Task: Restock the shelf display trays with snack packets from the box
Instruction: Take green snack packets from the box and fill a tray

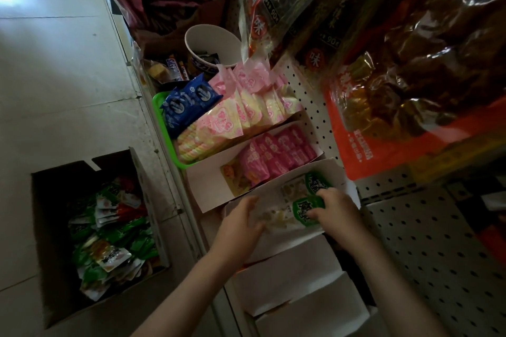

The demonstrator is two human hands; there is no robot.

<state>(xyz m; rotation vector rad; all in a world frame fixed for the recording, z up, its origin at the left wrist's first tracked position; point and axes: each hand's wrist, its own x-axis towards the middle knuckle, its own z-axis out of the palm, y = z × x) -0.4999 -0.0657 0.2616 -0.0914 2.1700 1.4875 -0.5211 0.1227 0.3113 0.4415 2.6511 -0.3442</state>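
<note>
Dim aisle, tiled floor (54, 63), pegboard shelf (438, 241). Left hand (241, 223) and right hand (338, 210) both grip green packets (306, 212) in white tray (287, 245).

Both bare forearms reach forward side by side, wrists nearly straight. The left hand (241, 223) curls its fingers over one end of a snack packet (287, 216). The right hand (335, 209), knuckles up, pinches the opposite, green end.
</note>
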